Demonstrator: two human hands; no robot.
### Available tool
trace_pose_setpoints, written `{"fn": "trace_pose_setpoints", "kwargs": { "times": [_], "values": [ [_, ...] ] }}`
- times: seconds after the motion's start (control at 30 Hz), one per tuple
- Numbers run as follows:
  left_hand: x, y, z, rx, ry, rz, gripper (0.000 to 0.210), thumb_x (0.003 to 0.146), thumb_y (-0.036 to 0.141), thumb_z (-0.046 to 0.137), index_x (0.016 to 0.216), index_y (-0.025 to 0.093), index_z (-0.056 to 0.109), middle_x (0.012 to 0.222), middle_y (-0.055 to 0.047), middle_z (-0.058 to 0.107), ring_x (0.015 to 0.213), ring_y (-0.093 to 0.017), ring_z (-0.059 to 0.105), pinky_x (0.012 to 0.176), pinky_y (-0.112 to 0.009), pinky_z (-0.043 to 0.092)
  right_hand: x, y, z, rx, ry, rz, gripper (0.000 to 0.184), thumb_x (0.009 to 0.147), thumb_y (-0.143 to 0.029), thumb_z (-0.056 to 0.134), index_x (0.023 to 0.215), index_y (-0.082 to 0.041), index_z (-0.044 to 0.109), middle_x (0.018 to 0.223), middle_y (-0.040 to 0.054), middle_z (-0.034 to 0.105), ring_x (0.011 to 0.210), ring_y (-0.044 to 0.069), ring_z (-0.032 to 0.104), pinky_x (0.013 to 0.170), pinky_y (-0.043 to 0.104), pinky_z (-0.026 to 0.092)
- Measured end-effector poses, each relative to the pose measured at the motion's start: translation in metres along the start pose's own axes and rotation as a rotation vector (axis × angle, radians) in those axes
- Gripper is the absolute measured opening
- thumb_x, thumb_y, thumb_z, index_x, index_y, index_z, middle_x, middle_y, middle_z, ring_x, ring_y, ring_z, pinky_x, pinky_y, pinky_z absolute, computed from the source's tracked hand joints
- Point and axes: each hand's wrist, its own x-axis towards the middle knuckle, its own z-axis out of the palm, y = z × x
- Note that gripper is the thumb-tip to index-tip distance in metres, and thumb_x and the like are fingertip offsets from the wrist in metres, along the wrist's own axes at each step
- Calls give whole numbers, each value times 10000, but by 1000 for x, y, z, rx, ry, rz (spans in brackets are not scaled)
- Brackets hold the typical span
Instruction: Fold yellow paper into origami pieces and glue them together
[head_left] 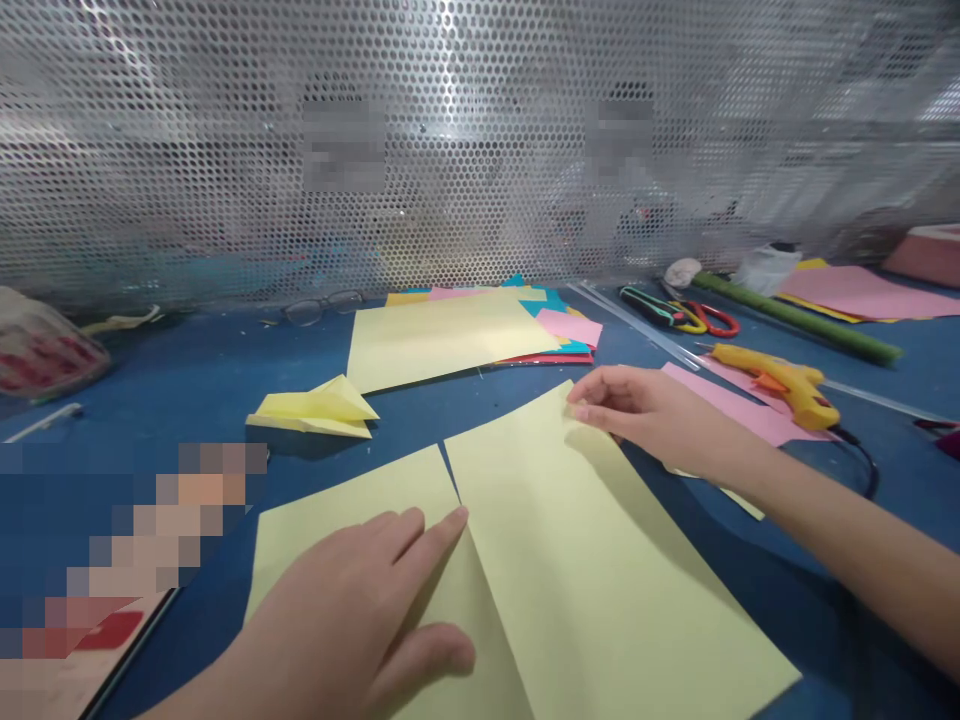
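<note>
Pale yellow paper [555, 540] lies before me, with a narrow gap running down from its far edge. Whether it is one split sheet or two sheets side by side, I cannot tell. My left hand [375, 580] rests on the left part [322, 510], its index fingertip at the gap and its thumb stretched out. Pinched between the thumb and fingers of my right hand [645, 410] is the far right corner of the right part, slightly lifted from the table. A folded yellow paper plane [319, 408] sits beyond my left hand.
Stacked coloured paper [442, 335] lies at the back, before a perforated metal panel [480, 180]. On the right are a yellow glue gun [780, 380], pink paper [735, 400], scissors [709, 317] and a green stick [802, 320]. A partly blurred screen [120, 630] is at the left.
</note>
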Motion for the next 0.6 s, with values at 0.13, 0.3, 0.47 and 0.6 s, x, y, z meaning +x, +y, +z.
{"fn": "trace_pose_setpoints", "kwargs": {
  "times": [0.13,0.3,0.47,0.6],
  "values": [
    [-3,0,3,-28,26,44,612,1003,638,435,1518,307,456,1236,-107,703,1030,-303,693,797,-369,586,-3,-3,-7,3,-149,60,316,710,-504,745,792,-210,665,715,8,657,674,167,574,602,282,426],
    [-6,-2,9,-35,64,28,573,1006,607,458,1505,325,470,1201,-78,710,1025,-281,687,813,-346,577,-6,-6,-11,-41,-207,108,219,707,-424,726,747,-212,684,724,15,667,702,179,574,627,290,425],
    [-6,-1,15,57,119,79,571,1048,597,340,1512,288,465,1218,-91,706,1051,-285,679,836,-359,570,-5,-5,-11,-59,-234,116,224,705,-421,713,754,-204,682,739,23,670,708,181,564,629,292,419],
    [-9,-1,29,151,177,120,544,1088,467,222,1555,250,397,1286,-111,683,1110,-285,644,934,-384,515,-5,-6,-12,-65,-225,120,238,697,-436,710,752,-207,681,734,20,661,699,175,552,622,288,410]
  ]
}}
